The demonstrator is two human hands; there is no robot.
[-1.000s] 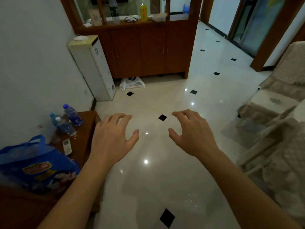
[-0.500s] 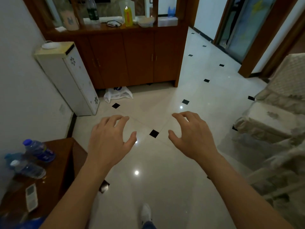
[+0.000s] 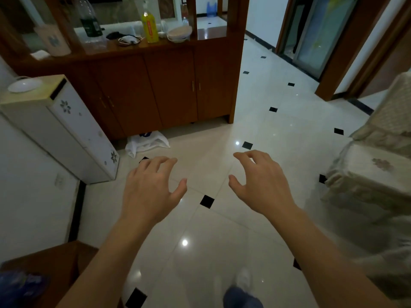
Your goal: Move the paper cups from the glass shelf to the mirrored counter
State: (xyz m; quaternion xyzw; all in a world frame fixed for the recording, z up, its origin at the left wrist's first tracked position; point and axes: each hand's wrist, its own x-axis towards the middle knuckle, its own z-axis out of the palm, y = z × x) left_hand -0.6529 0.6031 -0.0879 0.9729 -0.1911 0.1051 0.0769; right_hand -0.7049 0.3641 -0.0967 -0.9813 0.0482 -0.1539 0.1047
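Glossy pale floor tiles [image 3: 222, 236] fill the lower frame, and over them the left hand [image 3: 149, 192] and right hand [image 3: 264, 185] hang loosely spread, gripping nothing, about level with each other. Paper cups cannot be picked out; they would lie up-frame toward the wooden cabinet [image 3: 155, 85], nearer the left hand. That cabinet looms closer than a moment ago.

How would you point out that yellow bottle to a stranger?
Find the brown wooden cabinet against the far wall. On its countertop, between a coiled cable and a pale bowl, stands the yellow bottle, the only bright yellow thing there.
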